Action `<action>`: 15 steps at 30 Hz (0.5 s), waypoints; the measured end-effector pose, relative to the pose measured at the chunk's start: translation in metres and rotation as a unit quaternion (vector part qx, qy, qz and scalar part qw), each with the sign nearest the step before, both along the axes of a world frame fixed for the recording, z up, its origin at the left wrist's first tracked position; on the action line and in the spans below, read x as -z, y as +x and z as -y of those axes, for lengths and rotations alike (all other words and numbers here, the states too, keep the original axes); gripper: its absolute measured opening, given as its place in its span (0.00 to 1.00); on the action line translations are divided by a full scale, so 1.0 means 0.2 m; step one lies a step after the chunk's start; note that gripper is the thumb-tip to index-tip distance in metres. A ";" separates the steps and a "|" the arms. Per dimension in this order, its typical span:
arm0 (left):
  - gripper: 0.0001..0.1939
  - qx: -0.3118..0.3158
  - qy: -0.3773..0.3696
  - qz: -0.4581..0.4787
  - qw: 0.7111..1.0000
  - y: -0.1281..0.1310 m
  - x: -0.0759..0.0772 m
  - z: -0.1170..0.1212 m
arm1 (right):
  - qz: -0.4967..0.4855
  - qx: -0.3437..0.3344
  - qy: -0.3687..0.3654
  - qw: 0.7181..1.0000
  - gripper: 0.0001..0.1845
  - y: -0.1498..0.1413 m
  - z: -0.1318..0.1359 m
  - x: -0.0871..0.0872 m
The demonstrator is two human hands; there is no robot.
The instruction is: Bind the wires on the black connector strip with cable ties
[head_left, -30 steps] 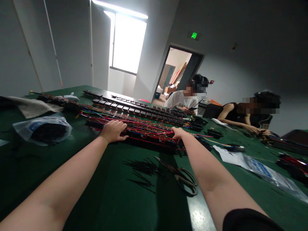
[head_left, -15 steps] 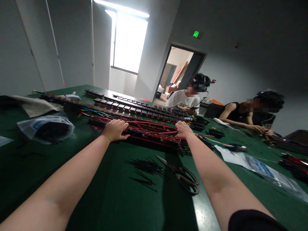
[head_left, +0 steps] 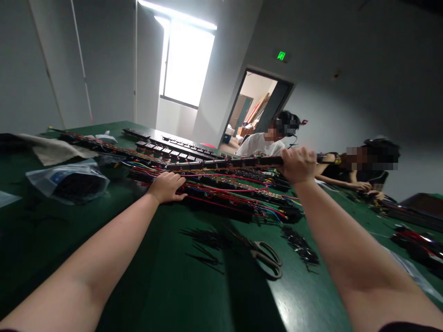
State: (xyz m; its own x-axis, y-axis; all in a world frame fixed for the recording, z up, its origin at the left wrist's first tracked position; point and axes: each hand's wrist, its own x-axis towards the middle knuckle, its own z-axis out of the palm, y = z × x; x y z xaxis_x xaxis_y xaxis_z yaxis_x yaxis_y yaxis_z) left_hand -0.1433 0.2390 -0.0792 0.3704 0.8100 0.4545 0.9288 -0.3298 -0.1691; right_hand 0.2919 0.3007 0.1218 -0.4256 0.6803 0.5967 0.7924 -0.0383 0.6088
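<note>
My right hand (head_left: 295,164) is closed round a long black socket strip (head_left: 228,163) and holds its right end up off the table. My left hand (head_left: 167,186) lies flat, fingers spread, on a bundle of black strips with red, blue and yellow wires (head_left: 224,193) on the green table (head_left: 166,286). More wired strips (head_left: 173,150) lie in rows behind it.
Scissors (head_left: 265,256) and loose black cable ties (head_left: 207,240) lie near me on the table. A plastic bag of black parts (head_left: 69,182) sits at the left, a cloth (head_left: 51,150) behind it. Two people work at the far right side.
My right hand has left the wired bundle, taken hold of a long black strip and raised its end up and to the right. My left hand has stayed in place.
</note>
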 end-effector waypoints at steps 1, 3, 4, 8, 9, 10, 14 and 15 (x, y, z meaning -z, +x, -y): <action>0.20 0.003 -0.001 0.003 1.000 0.00 0.00 0.00 | 0.010 0.000 0.005 1.000 0.20 0.01 0.03 -0.05; 0.20 0.008 -0.004 0.011 1.000 0.00 0.01 0.00 | 0.028 0.004 0.011 1.000 0.18 0.02 0.10 -0.14; 0.20 0.011 -0.007 0.017 1.000 0.00 0.01 -0.01 | 0.037 0.007 0.012 0.999 0.18 0.02 0.13 -0.18; 0.19 0.025 -0.018 0.054 0.998 0.00 0.02 -0.01 | 0.055 0.036 0.022 0.998 0.19 0.06 0.30 -0.29; 0.19 0.029 -0.021 0.068 0.997 0.00 0.02 -0.01 | 0.054 0.047 0.027 0.997 0.20 0.07 0.35 -0.31; 0.19 0.033 -0.024 0.085 0.996 0.00 0.02 -0.01 | 0.053 0.056 0.031 0.997 0.20 0.08 0.39 -0.32; 0.20 0.056 -0.037 0.180 0.981 0.00 0.01 0.00 | 0.048 0.072 0.041 0.995 0.18 0.14 0.56 -0.31; 0.20 0.062 -0.040 0.213 0.974 0.00 0.00 0.01 | 0.049 0.071 0.040 0.995 0.18 0.15 0.61 -0.29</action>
